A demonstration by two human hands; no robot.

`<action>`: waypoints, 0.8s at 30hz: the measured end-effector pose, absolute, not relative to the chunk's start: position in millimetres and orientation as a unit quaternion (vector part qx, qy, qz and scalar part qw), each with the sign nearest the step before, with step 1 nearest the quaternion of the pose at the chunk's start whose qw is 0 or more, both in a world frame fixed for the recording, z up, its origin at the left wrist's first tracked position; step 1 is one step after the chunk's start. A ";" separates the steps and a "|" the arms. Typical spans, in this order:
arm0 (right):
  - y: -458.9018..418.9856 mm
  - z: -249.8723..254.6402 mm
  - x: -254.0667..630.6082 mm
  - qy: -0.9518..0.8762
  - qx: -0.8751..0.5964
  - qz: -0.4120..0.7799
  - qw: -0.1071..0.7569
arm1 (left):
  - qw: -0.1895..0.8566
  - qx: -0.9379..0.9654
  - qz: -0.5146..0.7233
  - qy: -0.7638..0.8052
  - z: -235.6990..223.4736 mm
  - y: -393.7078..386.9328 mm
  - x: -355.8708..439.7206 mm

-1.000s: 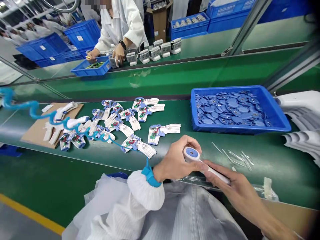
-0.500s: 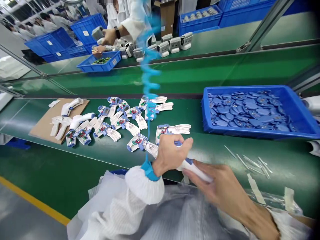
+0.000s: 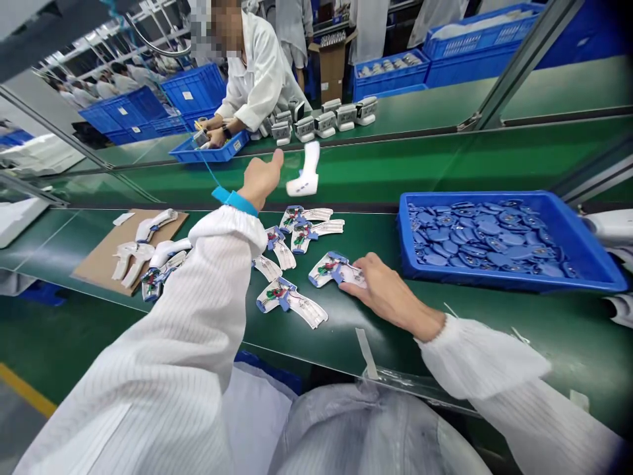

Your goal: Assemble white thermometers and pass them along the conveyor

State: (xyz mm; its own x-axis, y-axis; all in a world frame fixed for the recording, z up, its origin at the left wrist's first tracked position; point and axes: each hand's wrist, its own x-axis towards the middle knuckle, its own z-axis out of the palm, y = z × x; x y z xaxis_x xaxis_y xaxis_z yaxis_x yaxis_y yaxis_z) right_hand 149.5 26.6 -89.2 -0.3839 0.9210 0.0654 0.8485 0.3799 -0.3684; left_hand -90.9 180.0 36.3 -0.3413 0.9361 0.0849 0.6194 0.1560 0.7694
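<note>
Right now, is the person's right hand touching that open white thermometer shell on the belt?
Touching: the head view shows the right hand with its fingertips lying on the open white thermometer shell.

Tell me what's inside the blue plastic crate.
The blue plastic crate holds a heap of flat, rounded blue plastic parts; the crate's floor and any lower layers are hidden.

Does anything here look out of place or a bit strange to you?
Yes: one white thermometer-shaped casing is apart from the rest, just beyond the person's open left hand, above the far green belt. Similar casings lie on the cardboard sheet. I can't tell whether it's resting or in mid-air.
</note>
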 end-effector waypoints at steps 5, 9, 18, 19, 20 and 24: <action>-10.3 -76.5 181.6 -0.755 -0.558 0.210 0.274 | 0.389 0.715 0.254 0.522 8.9 91.9 -54.1; -34.6 -62.3 203.5 -0.690 -0.565 0.274 0.361 | 0.481 0.725 0.203 0.449 -31.4 19.9 -6.4; -73.5 -25.2 247.6 -0.665 -0.642 0.155 0.348 | 0.400 0.749 0.175 0.499 -48.5 -25.3 49.0; -76.4 -25.8 257.8 -0.635 -0.674 0.150 0.346 | 0.421 0.722 0.182 0.517 -50.0 -23.8 49.6; -78.8 -30.5 269.0 -0.605 -0.708 0.149 0.331 | 0.456 0.686 0.195 0.532 -52.3 -21.5 49.7; -89.3 -80.2 308.1 -0.575 -0.787 0.098 0.201 | 0.644 0.522 0.250 0.501 -62.5 -10.7 50.3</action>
